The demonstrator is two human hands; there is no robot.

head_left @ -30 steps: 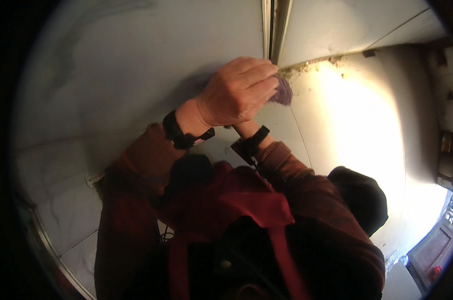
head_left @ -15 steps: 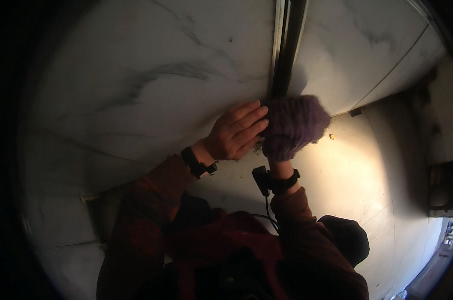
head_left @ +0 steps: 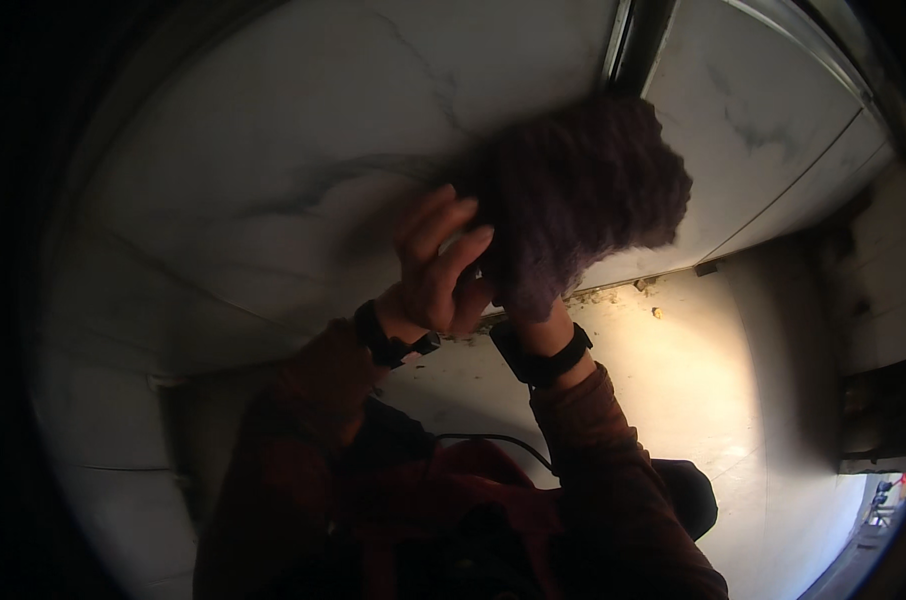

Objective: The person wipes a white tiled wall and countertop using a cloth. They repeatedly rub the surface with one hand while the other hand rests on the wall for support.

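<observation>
A fuzzy purple ribbed cloth (head_left: 593, 190) covers my right hand, hiding its fingers; only the wrist and the heel of the hand (head_left: 540, 318) come out below it. The cloth is spread wide against a pale marbled panel, at the lower end of a dark metal channel (head_left: 641, 50). Beside the cloth's left edge is my left hand (head_left: 438, 265), empty, its fingers bent and slightly apart. Whether its fingertips touch the cloth is too dark to tell. Black straps circle both wrists, and a small black box is at the right one.
Marbled panels (head_left: 303, 110) rise ahead. Crumbs of debris (head_left: 613, 295) lie along the seam above a brightly lit pale surface (head_left: 673, 350). A black cable (head_left: 493, 438) loops near my body. Dark recessed fittings (head_left: 883, 410) stand at the far right.
The purple cloth has moved up and looks larger and more spread out. My left hand has shifted slightly left, its fingers more bent and no longer lying flat towards the cloth. The view has shifted.
</observation>
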